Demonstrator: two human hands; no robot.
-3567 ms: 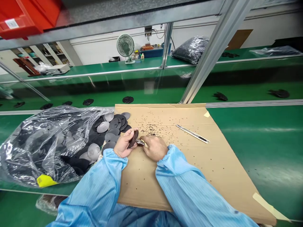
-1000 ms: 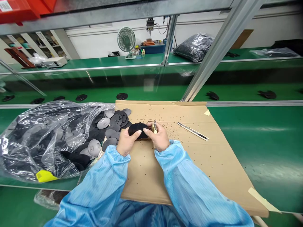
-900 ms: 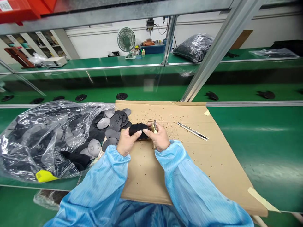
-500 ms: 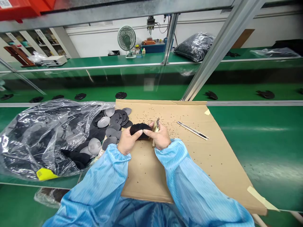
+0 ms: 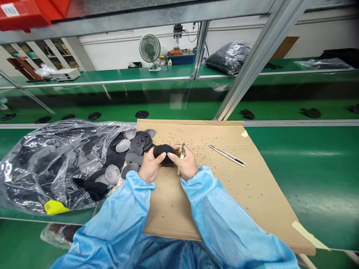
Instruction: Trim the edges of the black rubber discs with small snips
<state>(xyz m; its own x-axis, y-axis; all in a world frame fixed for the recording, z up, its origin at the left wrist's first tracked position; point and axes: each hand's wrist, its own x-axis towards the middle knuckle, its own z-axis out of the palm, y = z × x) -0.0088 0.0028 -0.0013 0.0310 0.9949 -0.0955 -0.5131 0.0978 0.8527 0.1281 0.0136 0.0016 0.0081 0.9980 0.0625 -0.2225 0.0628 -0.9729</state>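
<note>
A small stack of black oval plastic pieces [image 5: 165, 152] is held up over the cardboard sheet [image 5: 179, 209]. My left hand [image 5: 150, 167] is closed on the left end of the stack, thumb on the near side. My right hand [image 5: 187, 163] pinches the stack's right end between thumb and fingers. In that same hand sits a pair of nippers [image 5: 181, 153] with pale yellow handles, their metal jaws pointing up and away. The jaws are off to the right of the pieces. Most of my left fingers are hidden behind the stack.
A clear plastic bag [image 5: 53, 168] of grey and black oval pieces lies at the left, with loose ovals [image 5: 136, 144] spilling onto the cardboard. A slim white cutter knife [image 5: 227, 155] lies at the right, among tiny dark scraps. A slanted metal post [image 5: 246, 71] rises behind.
My right hand and the nippers have shifted slightly left and down, and the stack looks turned a little, its right end drawn in. Both hands still hold it.
</note>
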